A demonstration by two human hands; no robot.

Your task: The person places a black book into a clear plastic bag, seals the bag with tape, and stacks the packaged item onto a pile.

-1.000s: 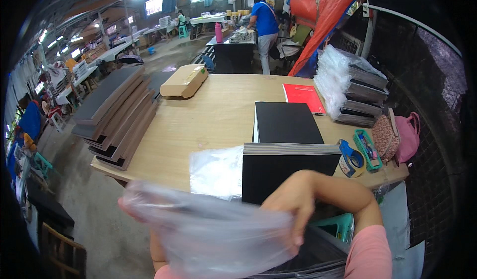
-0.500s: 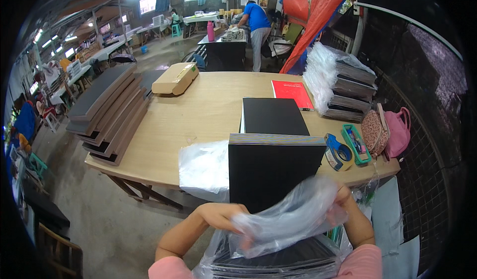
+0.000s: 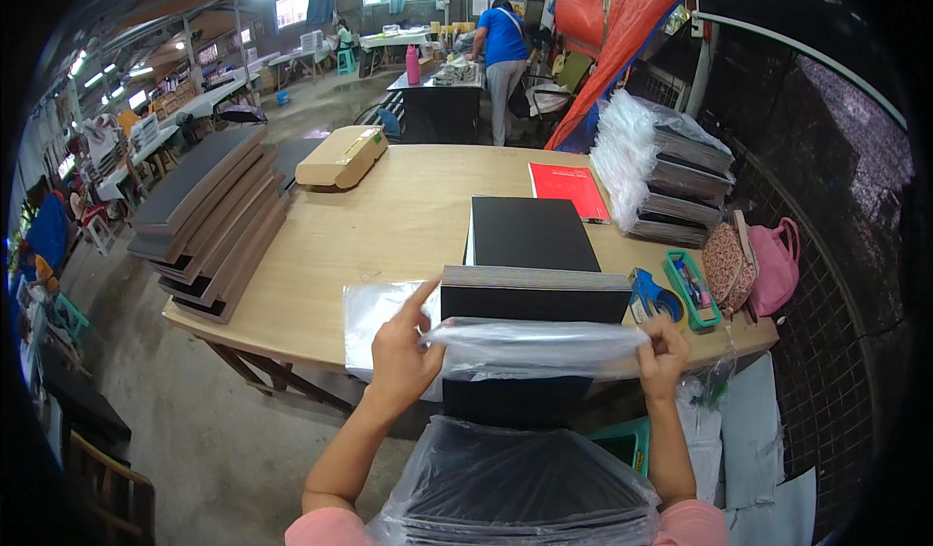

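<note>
Both hands hold a gathered clear plastic bag stretched between them. My left hand grips its left end, index finger pointing up beside the black block. My right hand pinches the bag's right end between thumb and fingers. Behind the bag, the thick black book-like block sits at the table's near edge, its layered grey edge facing up. A flat black cover lies beyond it. Close to me, below the hands, is a plastic-wrapped stack of black book-like pieces.
Clear plastic sheets lie left of the block. A tape dispenser, green tray, bags and a wrapped stack line the right side. Dark boards are piled at left. A red booklet lies farther back; a person works beyond.
Both hands have moved up and forward from over the wrapped stack to the front of the black block. The bag, bunched and blurred before, is now drawn into a level band.
</note>
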